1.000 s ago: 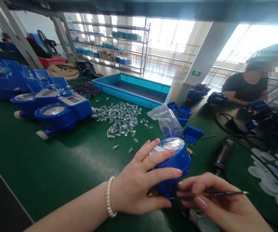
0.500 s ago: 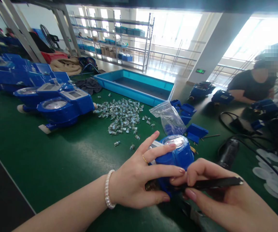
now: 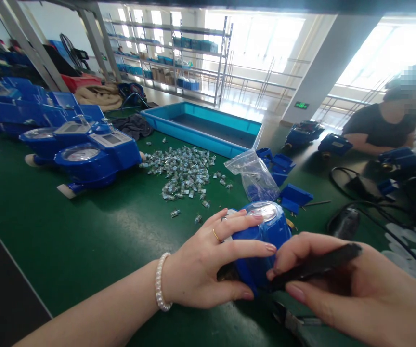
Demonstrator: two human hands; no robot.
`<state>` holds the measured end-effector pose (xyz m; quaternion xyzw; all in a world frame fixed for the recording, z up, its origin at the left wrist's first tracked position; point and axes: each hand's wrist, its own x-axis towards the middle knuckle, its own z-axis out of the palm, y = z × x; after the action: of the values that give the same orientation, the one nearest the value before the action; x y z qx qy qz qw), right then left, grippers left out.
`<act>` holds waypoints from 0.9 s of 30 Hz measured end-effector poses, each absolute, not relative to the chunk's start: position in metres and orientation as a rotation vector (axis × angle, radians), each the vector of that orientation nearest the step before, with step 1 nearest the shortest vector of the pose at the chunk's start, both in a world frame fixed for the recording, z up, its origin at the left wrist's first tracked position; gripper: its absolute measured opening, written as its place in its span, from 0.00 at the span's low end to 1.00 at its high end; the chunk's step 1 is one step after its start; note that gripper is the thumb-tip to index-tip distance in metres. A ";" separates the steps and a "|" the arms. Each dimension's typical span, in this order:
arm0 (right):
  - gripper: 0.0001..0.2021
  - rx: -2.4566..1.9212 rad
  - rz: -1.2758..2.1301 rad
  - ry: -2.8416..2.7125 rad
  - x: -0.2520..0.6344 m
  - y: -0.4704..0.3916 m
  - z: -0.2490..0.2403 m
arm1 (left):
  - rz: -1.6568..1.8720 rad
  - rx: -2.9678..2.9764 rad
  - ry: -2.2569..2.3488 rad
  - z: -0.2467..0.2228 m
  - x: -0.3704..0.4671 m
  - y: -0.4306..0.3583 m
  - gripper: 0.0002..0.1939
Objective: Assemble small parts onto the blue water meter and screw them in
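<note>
surface: green-topped workbench [image 3: 85, 241]
left side: blue water meters [image 3: 85, 156] lined up
middle: loose heap of small silvery parts [image 3: 184, 171]
far middle: shallow teal tray [image 3: 202, 127]
beside the heap: clear plastic bag [image 3: 253, 176], blue plastic covers [image 3: 294, 196]
near edge: blue water meter [image 3: 264, 236], dial up
right: black cables [image 3: 352, 185], white round discs [image 3: 410, 255]

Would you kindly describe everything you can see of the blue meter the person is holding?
The blue meter has a glossy, plastic-looking round body with a clear circular window on top. It sits on the green table, tilted slightly. The left hand wraps its side, fingers across the top; the right hand presses a thin black tool against its lower right side. Its underside is hidden.
</note>
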<state>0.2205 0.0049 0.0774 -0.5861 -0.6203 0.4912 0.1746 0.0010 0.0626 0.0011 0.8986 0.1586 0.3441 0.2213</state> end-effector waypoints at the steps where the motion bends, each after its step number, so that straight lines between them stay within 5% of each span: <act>1: 0.05 -1.649 1.403 -1.707 0.220 0.005 0.077 | 0.952 2.480 0.441 0.001 0.001 0.063 0.30; 27: 0.05 -1.609 1.007 -2.086 0.203 0.009 0.086 | 1.042 2.432 0.393 -0.006 0.003 0.067 0.36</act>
<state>0.2030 0.0092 0.0864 -0.5632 -0.7302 0.3524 0.1596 0.0029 0.0670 -0.0064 0.8846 0.1428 0.3789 0.2314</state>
